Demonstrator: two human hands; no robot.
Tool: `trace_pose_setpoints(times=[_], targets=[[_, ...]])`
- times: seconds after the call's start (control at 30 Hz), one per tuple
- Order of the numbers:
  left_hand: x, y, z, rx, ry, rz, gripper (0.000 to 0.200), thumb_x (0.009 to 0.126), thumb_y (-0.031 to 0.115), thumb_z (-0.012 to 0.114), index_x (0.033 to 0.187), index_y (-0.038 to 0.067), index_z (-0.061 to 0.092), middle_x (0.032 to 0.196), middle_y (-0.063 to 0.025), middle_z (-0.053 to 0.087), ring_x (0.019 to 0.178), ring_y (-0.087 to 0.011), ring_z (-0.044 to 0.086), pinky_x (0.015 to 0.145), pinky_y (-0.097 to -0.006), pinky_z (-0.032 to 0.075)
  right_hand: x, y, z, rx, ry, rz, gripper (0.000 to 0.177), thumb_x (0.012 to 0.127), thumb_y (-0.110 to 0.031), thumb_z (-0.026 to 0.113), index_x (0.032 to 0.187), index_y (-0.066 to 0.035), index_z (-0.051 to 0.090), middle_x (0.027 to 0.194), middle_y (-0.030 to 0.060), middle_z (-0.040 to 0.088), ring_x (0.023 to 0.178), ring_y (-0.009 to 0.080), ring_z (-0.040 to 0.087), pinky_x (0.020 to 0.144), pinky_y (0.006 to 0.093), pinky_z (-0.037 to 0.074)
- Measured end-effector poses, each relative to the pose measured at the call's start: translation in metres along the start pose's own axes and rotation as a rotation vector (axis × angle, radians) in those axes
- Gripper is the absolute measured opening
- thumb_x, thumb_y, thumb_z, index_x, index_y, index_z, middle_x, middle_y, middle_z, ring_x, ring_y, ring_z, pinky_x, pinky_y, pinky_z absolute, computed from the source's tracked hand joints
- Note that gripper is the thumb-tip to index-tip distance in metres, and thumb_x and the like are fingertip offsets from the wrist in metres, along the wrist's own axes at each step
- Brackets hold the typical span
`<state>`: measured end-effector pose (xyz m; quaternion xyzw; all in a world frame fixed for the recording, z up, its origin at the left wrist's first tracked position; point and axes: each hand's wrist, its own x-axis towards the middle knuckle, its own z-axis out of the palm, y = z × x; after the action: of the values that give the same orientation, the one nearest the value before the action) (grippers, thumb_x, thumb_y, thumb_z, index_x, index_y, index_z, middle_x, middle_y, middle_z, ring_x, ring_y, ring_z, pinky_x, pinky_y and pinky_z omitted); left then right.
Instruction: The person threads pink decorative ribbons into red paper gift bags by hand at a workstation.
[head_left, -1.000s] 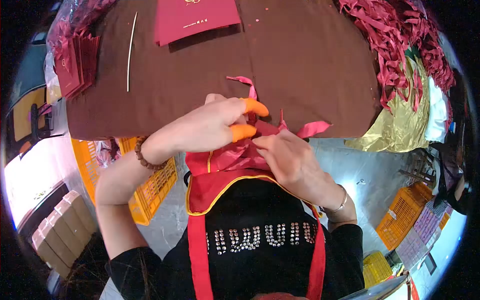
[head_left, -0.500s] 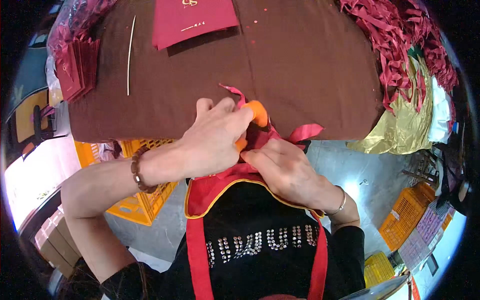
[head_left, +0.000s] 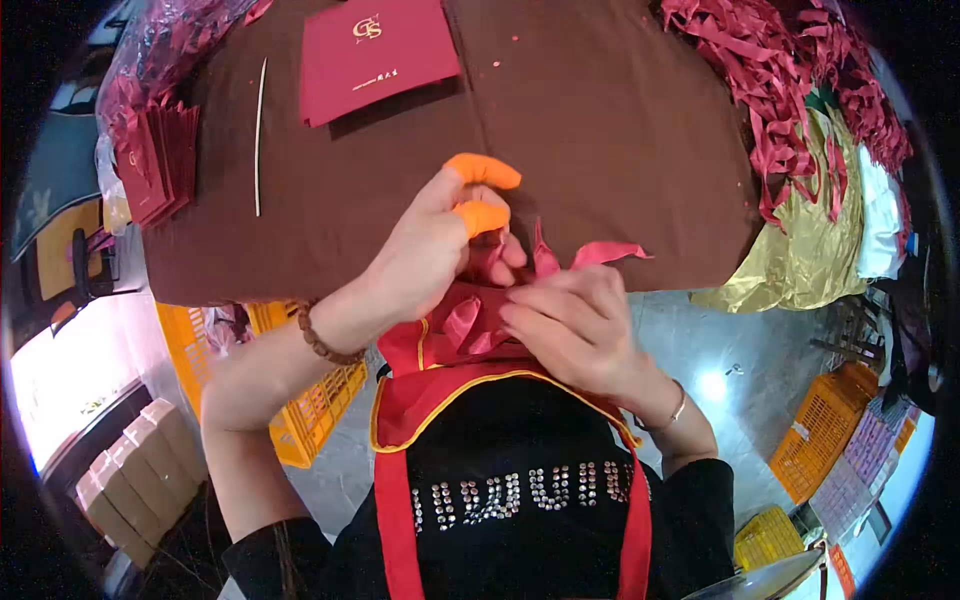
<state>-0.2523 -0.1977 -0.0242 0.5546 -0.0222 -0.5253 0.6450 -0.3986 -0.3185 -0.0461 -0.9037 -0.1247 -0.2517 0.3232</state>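
Note:
My left hand (head_left: 420, 245), with orange finger covers (head_left: 482, 218) on two fingers, is curled around part of a shiny red ribbon (head_left: 488, 262) at the table's near edge. Close beside it, my right hand (head_left: 570, 325) has its fingers pressed together at the ribbon. One ribbon tail (head_left: 612, 252) sticks out past the right fingers, and a loop (head_left: 462, 322) hangs below the left hand. Beneath the hands a dark red flat piece partly shows, mostly covered, over the red apron (head_left: 410, 400) with yellow trim.
A brown-covered table (head_left: 620, 130) bears a stack of dark red printed cards (head_left: 385, 70), a thin white stick (head_left: 259, 140), upright red cards (head_left: 150, 165) and a heap of red ribbons (head_left: 770, 90). Yellow crates (head_left: 305, 420) stand below left; an orange crate (head_left: 820, 430) is at right.
My left hand has swung its orange-covered fingers up and away from the ribbon's knot area. The hands have parted slightly, and a ribbon loop now shows below. The view has shifted a little.

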Motion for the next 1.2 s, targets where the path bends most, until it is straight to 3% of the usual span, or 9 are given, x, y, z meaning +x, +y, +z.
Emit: trace_pose_setpoints(times=[0.23,0.33,0.4,0.43,0.5,0.67,0.77,0.97,1.2], targets=[[0.009,-0.011,-0.006,0.070,-0.041,-0.009,0.021,0.090,0.013,0.054,0.109,0.004,0.053,0.081,-0.0012,0.052,0.056,-0.0066,0.045,0.045,-0.0206,0.033,-0.063,-0.012,0.002,0.163,0.107,0.635,0.034,0.071,0.002,0.072,0.101,-0.002,0.056,0.095,0.0129,0.060,0.081,0.0277,0.058,0.071,0.0368,0.048],[0.011,-0.011,-0.008,0.310,-0.090,-0.018,0.022,0.089,0.012,0.055,0.110,0.004,0.054,0.080,-0.0007,0.053,0.054,-0.0046,0.043,0.044,-0.0186,0.031,-0.069,-0.025,0.009,0.209,0.143,0.780,0.032,0.075,-0.002,0.071,0.102,-0.001,0.055,0.094,0.0148,0.058,0.081,0.0254,0.058,0.070,0.0355,0.049],[0.012,-0.006,-0.008,0.406,-0.105,-0.065,0.023,0.090,0.012,0.055,0.111,0.003,0.056,0.075,-0.0005,0.054,0.052,-0.0040,0.042,0.043,-0.0174,0.030,-0.082,-0.027,0.020,0.565,0.207,1.122,0.038,0.078,-0.003,0.069,0.112,0.000,0.051,0.099,0.0079,0.059,0.081,0.0133,0.055,0.074,0.0289,0.047],[0.013,-0.005,-0.005,0.409,-0.109,-0.067,0.023,0.090,0.012,0.055,0.111,0.003,0.056,0.075,-0.0005,0.054,0.052,-0.0040,0.042,0.043,-0.0174,0.030,-0.084,-0.023,0.021,0.565,0.213,1.125,0.038,0.078,-0.003,0.069,0.112,0.000,0.051,0.099,0.0079,0.059,0.081,0.0133,0.055,0.074,0.0289,0.047],[0.018,-0.003,0.000,0.577,-0.091,-0.084,0.022,0.090,0.012,0.054,0.110,0.003,0.057,0.074,0.0002,0.054,0.055,-0.0040,0.044,0.046,-0.0173,0.031,-0.086,-0.009,0.022,0.636,-0.317,1.114,0.035,0.084,-0.025,0.066,0.106,-0.001,0.051,0.076,0.0129,0.054,0.070,0.0150,0.055,0.070,0.0265,0.049],[0.037,0.002,-0.004,0.751,-0.062,0.158,0.023,0.090,0.013,0.053,0.110,0.002,0.058,0.073,0.0012,0.055,0.060,-0.0045,0.047,0.051,-0.0186,0.034,-0.079,-0.018,0.038,0.855,-0.233,0.937,0.036,0.089,-0.023,0.059,0.116,-0.003,0.050,0.106,0.0169,0.063,0.100,0.0316,0.061,0.081,0.0378,0.049],[0.043,0.001,0.001,0.685,-0.069,0.222,0.027,0.089,0.019,0.058,0.108,0.000,0.058,0.070,0.0007,0.057,0.060,-0.0066,0.049,0.053,-0.0215,0.038,-0.089,-0.019,0.044,0.970,-0.133,0.913,0.036,0.088,-0.021,0.060,0.118,-0.003,0.049,0.106,0.0164,0.063,0.098,0.0304,0.061,0.082,0.0364,0.048],[0.046,-0.002,0.028,1.305,-0.222,0.144,0.043,0.079,0.036,0.069,0.105,0.003,0.057,0.065,-0.0072,0.059,0.059,-0.0136,0.055,0.053,-0.0305,0.043,-0.085,-0.015,0.044,0.955,-0.245,0.991,0.036,0.088,-0.021,0.061,0.117,-0.003,0.050,0.106,0.0157,0.063,0.096,0.0265,0.062,0.083,0.0342,0.048],[0.044,0.017,-0.004,1.061,-0.211,0.242,0.019,0.088,0.013,0.058,0.101,0.000,0.061,0.090,-0.0042,0.065,0.083,-0.0111,0.058,0.074,-0.0260,0.047,-0.096,-0.015,0.047,1.029,-0.169,0.992,0.036,0.089,-0.021,0.059,0.117,-0.001,0.050,0.108,0.0154,0.063,0.101,0.0252,0.061,0.086,0.0354,0.047]])
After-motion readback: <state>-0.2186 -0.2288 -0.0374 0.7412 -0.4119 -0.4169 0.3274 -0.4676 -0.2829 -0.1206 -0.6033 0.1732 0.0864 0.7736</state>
